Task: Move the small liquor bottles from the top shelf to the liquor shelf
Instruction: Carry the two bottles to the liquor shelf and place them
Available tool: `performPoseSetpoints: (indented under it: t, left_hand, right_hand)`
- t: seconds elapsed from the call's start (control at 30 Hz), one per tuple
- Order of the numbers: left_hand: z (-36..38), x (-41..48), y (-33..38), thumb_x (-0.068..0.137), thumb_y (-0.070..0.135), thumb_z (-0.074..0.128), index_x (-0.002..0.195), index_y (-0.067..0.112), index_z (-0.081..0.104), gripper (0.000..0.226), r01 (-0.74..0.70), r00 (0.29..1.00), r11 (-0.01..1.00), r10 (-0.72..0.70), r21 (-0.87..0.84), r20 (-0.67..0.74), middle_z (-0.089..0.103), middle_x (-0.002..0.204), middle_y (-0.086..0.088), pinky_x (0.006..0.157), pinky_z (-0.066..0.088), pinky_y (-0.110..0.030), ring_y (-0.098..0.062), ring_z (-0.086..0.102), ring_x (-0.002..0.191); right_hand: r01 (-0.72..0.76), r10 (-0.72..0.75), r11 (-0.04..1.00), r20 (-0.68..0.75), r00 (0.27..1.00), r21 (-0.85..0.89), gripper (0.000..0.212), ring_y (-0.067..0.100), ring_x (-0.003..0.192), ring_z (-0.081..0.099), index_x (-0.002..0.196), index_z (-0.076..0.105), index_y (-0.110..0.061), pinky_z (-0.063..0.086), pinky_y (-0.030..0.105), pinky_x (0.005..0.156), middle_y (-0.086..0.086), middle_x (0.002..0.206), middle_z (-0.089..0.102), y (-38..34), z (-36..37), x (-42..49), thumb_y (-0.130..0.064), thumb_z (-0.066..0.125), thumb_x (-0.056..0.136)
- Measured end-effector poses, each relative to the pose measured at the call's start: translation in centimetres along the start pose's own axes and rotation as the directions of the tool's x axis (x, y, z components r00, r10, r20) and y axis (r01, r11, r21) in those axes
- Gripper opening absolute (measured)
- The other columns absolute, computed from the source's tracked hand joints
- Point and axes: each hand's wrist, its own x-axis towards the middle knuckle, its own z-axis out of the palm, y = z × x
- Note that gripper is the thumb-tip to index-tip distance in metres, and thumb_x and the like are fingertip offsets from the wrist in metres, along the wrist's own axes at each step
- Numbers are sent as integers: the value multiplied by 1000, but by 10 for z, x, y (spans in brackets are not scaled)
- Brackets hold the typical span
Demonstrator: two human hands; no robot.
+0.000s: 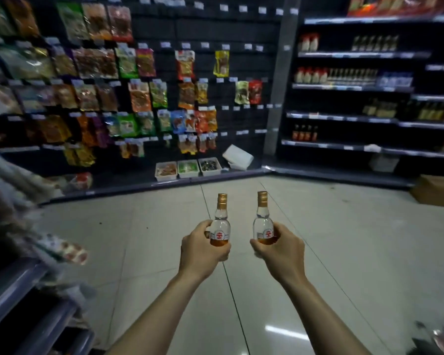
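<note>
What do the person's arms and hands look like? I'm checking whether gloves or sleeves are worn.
Both forearms are bare as far as the frame shows: no sleeves, gloves, watch or bracelet visible. The left hand and right hand show no rings on the parts facing the camera. The fingers are partly hidden, so those cannot be fully checked.

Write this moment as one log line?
left hand: holds bottle | right hand: holds second bottle | both upright | above floor

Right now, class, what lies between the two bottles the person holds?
Nothing: in the head view, only bare floor shows between the left bottle and the right bottle.
</note>
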Motion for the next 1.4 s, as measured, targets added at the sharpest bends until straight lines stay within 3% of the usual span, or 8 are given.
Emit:
performPoseSetpoints:
  t: [0.23, 0.37, 0.6, 0.77, 0.93, 1.17, 1.4]
  left_hand:
    - [113, 120, -17, 68, 25, 92, 115, 38, 56, 60, 0, 993, 998, 7, -62, 121, 63, 92, 22, 53, 44, -1, 2, 64, 80]
    - [174, 199, -18, 65, 27, 92, 111, 41, 55, 60, 36, 981, 995, -17, -96, 193, 65, 90, 25, 52, 47, -5, 2, 65, 77]
    - [280, 328, 6, 62, 30, 92, 114, 38, 60, 61, 9, 951, 995, 21, -94, 309, 67, 84, 23, 57, 61, -24, -1, 69, 70]
    - [357, 402, 18, 60, 30, 92, 116, 33, 63, 63, -2, 928, 996, 36, -91, 370, 69, 85, 20, 59, 63, -29, -3, 70, 72]
    - [453, 484, 43, 62, 32, 92, 116, 34, 62, 62, -47, 906, 996, 74, -73, 416, 67, 84, 23, 55, 54, -10, 1, 67, 72]
    - [597, 604, 95, 63, 29, 92, 117, 32, 63, 61, -39, 881, 996, 69, -74, 468, 67, 83, 22, 52, 50, -8, 14, 63, 72]
    - [726, 717, 144, 65, 23, 92, 118, 28, 66, 59, 22, 880, 990, 47, -140, 473, 68, 84, 18, 51, 53, -13, 12, 65, 71]
  right_hand:
    - [-224, 223, 974, -38, 974, -35, 26, 3, 62, 68, 79, 66, -32, 60, 29, 59, -14, 68, 70, 100, 36, 103, -29, 89, 67]
    - [-287, 281, 956, -98, 955, -57, 25, 5, 60, 66, 73, 64, -29, 53, 22, 53, -11, 63, 69, 132, 43, 182, -28, 88, 65]
    - [-385, 369, 921, -191, 909, -52, 27, 9, 66, 69, 88, 69, -28, 60, 32, 63, -8, 71, 72, 187, 25, 310, -29, 88, 70]
    - [-430, 405, 901, -254, 878, -52, 28, 5, 65, 68, 88, 69, -27, 58, 23, 59, -11, 73, 71, 238, 16, 387, -28, 90, 70]
    - [-462, 428, 885, -282, 858, -61, 29, 6, 67, 68, 89, 69, -27, 57, 22, 60, -11, 75, 71, 304, 0, 488, -30, 91, 70]
    - [-495, 456, 868, -341, 822, -31, 28, 8, 66, 67, 85, 67, -26, 62, 35, 64, -9, 72, 70, 397, -45, 659, -29, 90, 70]
    - [-515, 462, 855, -360, 811, -61, 26, 6, 62, 67, 83, 67, -26, 60, 32, 60, -10, 68, 69, 466, -89, 804, -28, 88, 69]
